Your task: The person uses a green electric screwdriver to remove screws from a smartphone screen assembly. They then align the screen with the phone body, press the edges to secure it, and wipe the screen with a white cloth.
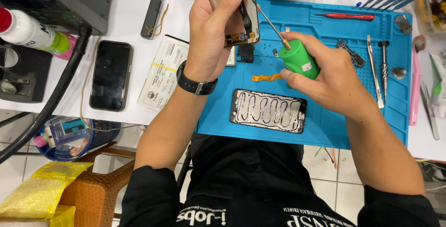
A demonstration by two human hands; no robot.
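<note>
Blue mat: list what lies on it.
On the blue mat: a glue-lined phone panel, orange flex cable, red screwdriver, metal tools. The right hand covers part of it.

White table (130, 4): blue mat (325, 134), black phone (110, 75), paper slip (162, 71), spray bottle (28, 31).

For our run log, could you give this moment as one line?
left hand: holds opened phone | right hand: green-handled screwdriver, tip at phone | blue mat

left hand (211, 32): raised, fingers curled in a grip | right hand (325, 76): lower, fingers clenched
</note>
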